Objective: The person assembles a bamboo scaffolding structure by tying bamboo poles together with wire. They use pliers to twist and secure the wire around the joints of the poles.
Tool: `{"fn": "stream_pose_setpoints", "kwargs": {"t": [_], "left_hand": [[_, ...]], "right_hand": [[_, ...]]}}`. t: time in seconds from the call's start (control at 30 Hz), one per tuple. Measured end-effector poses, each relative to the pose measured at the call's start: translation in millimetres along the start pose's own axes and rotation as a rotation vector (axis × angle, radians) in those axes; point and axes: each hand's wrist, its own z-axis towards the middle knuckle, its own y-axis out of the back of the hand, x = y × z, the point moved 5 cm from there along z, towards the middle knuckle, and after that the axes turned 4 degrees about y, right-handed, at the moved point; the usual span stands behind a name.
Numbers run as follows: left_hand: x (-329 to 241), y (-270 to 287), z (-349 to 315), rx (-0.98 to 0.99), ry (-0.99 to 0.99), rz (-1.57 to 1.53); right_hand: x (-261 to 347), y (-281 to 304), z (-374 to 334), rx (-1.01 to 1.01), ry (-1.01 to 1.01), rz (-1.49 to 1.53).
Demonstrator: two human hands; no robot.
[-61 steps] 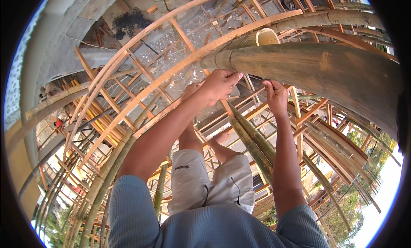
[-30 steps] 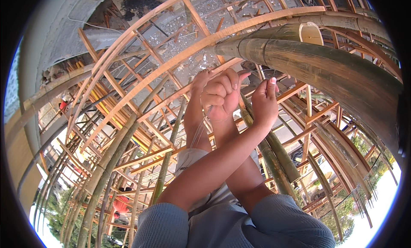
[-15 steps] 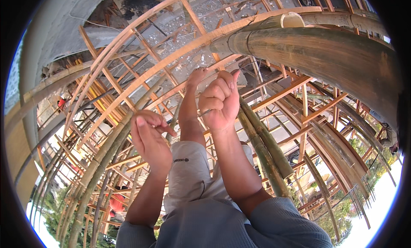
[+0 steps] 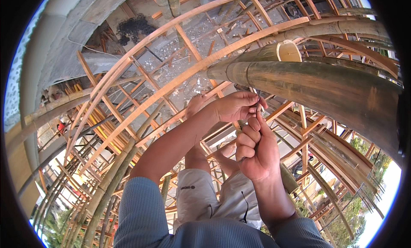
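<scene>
My left hand (image 4: 237,106) reaches across to the right, its thumb and fingertips pinching a thin dark strand (image 4: 258,98) that looks like wire. Just below it, my right hand (image 4: 259,151) is closed, fingers curled in, with thumb and forefinger pressed up to the same strand. What lies inside the right fist is hidden. Right beyond the fingertips runs a thick brown-green bamboo pole (image 4: 317,83); whether the strand touches it, I cannot tell.
A shorter bamboo piece with a pale cut end (image 4: 289,51) lies against the thick pole. Long wooden battens (image 4: 188,74) cross ahead of me, and an open timber lattice drops away beneath my bare feet (image 4: 195,104). Bundled boards (image 4: 338,151) lie at the right.
My left hand has swung right and up to meet the right hand, and now pinches the strand. My right hand has moved right and lower. The view has shifted slightly.
</scene>
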Motion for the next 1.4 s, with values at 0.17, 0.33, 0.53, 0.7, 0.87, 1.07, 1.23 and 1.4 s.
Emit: {"fn": "stream_pose_setpoints", "kwargs": {"t": [0.17,0.33,0.53,0.7,0.87,1.07,1.23,1.4], "left_hand": [[-38.5,2.9,-24.1,-0.375,0.162,0.515],[-28.6,-12.4,-24.5,-0.416,0.134,0.286],[33.2,-54.9,17.6,-0.536,-0.422,-0.548],[52.0,-23.3,36.1,-0.73,-0.665,-0.352],[62.8,7.7,13.9,-1.157,-0.656,0.254],[99.0,-56.2,-27.3,-1.222,-0.371,0.391],[98.2,-183.8,-88.4,-1.301,-0.752,1.003],[124.8,-201.8,-66.7,-1.085,-0.517,1.186]], "right_hand": [[88.9,-29.7,-36.8,-0.337,0.368,-0.822],[184.2,-3.2,-6.1,-0.188,0.541,-1.154],[152.2,123.1,118.8,-0.035,0.45,-0.894],[-12.0,134.5,146.0,0.703,-0.102,0.099],[-30.7,151.1,131.4,0.528,-0.283,0.231],[9.8,235.9,36.3,-0.317,0.037,-1.002],[-5.2,174.1,-84.0,0.035,0.366,-1.989],[-4.1,104.7,-221.7,0.463,0.49,-2.089]]}}
